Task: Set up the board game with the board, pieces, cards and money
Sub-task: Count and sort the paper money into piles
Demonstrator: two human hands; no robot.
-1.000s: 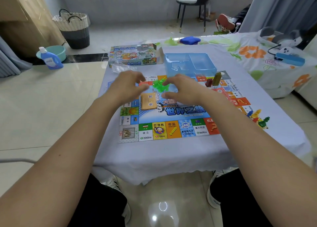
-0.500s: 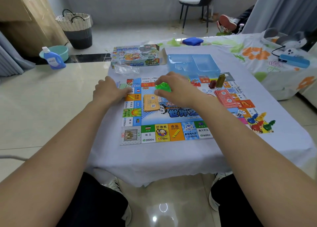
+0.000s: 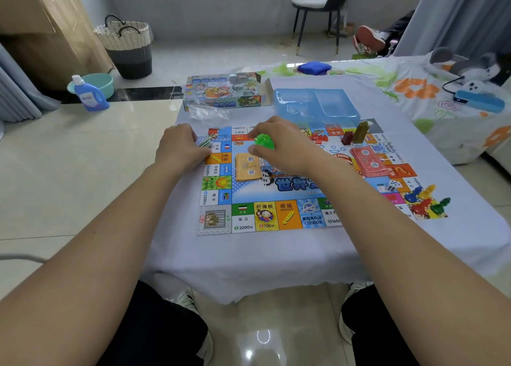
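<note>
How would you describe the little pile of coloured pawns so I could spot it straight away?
Start from the colourful game board on the white-clothed table and follow it to its near right corner. There, lying partly on the cloth, is the cluster of pawns in blue, yellow, red and green. Unlike the white dice just beside them, they are rounded, bright plastic figures heaped together.

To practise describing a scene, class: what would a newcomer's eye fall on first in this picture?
First the colourful square game board on the white-clothed table, with both hands over its far side. The right hand pinches a bright green translucent plastic piece, while the left hand rests at the board's left edge. Behind lies a clear blue plastic tray.
</note>
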